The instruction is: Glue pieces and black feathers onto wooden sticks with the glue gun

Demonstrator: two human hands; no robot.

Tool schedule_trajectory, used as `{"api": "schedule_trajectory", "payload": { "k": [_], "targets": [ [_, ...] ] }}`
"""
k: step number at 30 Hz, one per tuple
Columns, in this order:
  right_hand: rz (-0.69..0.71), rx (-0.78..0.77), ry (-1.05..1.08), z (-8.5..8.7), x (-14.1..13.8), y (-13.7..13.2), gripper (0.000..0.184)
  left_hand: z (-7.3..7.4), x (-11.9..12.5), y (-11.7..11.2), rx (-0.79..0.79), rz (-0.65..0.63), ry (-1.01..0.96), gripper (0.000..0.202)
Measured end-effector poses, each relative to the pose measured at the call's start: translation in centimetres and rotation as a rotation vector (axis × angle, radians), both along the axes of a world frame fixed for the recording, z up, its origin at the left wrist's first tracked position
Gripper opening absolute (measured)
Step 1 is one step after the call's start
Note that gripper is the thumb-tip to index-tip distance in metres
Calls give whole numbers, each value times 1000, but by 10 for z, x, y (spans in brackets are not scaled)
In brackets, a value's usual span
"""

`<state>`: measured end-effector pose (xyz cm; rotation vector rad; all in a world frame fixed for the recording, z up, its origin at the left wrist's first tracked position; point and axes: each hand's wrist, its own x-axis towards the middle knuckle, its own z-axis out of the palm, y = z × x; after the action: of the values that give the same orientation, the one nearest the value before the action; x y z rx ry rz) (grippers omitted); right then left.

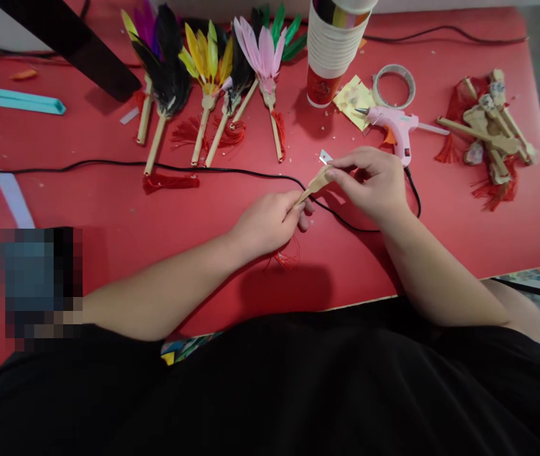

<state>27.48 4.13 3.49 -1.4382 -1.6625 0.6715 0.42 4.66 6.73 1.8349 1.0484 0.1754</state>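
My left hand (270, 218) is wrapped round the thin end of a wooden fan handle (319, 182), which slants up to the right over the red table. At the handle's wider flat end, my right hand (369, 183) pinches with thumb and forefinger. A small shiny pale piece (325, 156) shows just beyond those fingertips; whether they touch it I cannot tell. Red tassel threads (282, 258) hang below my left hand. A pink glue gun (395, 126) lies on its side just beyond my right hand.
Several feather fans (203, 95) lie at the back left. Stacked paper cups (331, 50) stand near a tape roll (394, 87) and yellow paper (357, 102). Wooden handles with tassels (492, 133) are heaped at right. A black cable (232, 170) crosses the table.
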Motion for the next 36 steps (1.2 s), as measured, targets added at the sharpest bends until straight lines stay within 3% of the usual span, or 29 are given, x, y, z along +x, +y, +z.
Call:
{"api": "schedule_trajectory", "payload": {
  "k": [5,12,16,19,23,27,30,33,36],
  "targets": [
    [-24,-5,-6,4,5,-2,24,1,0,-2,36,-13,7,29],
    [-187,170,14,16,37,10,35,-2,-1,-2,29,8,-32,29],
    [-77,40,96,23,28,6,60,-3,-2,-1,18,7,-51,29],
    [0,-52,97,19,19,3,78,-3,-2,-1,5,13,-51,29],
    [-10,2,-26,6,26,6,84,-3,-2,0,-6,17,-56,28],
    [7,27,-75,0,46,13,77,-4,-2,1,-23,30,-76,30],
    [-7,27,-82,7,55,15,60,-5,-2,1,-25,31,-78,29],
    [-52,89,-117,18,51,14,35,-5,-2,1,-30,30,-76,29],
    [-57,103,-114,20,33,10,38,-4,-1,0,-13,21,-54,29]
  ]
}}
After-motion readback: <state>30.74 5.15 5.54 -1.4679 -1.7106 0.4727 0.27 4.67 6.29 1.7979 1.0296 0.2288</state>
